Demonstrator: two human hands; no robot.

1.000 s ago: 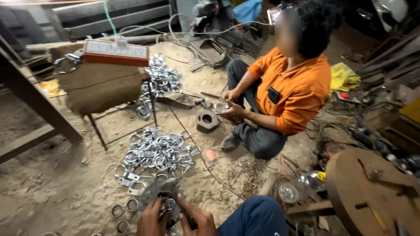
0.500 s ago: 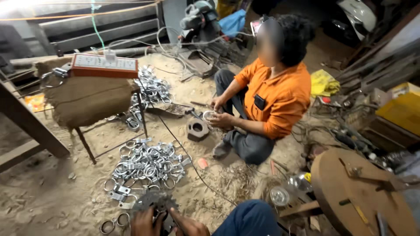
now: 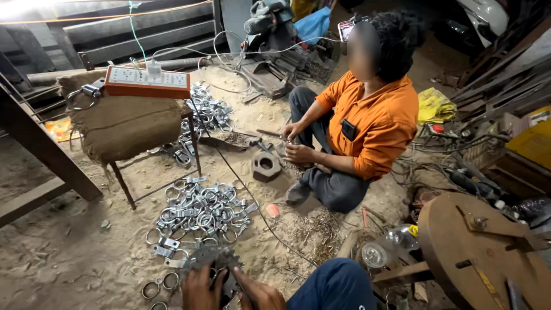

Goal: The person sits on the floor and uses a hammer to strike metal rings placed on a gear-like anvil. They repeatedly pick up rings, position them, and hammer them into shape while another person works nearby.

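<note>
Both my hands sit at the bottom edge, on a dark toothed metal gear (image 3: 211, 257) lying on the sandy ground. My left hand (image 3: 198, 288) grips its lower left side. My right hand (image 3: 256, 295) rests on its lower right side. Just beyond the gear lies a heap of shiny metal ring clamps (image 3: 201, 213), with loose rings (image 3: 161, 284) to the left of my hands. My knee in blue trousers (image 3: 333, 284) is at the bottom centre.
A co-worker in an orange shirt (image 3: 370, 123) sits across from me, handling small parts beside a heavy metal nut block (image 3: 266, 166). A sack-covered stool (image 3: 123, 123) carries a power strip (image 3: 146, 81). A rusty round disc (image 3: 479, 252) and plastic bottle (image 3: 381, 248) lie at right.
The view has shifted, so my hands sit lower and more cut off. They stay on the gear. The co-worker keeps working with both hands near their knees.
</note>
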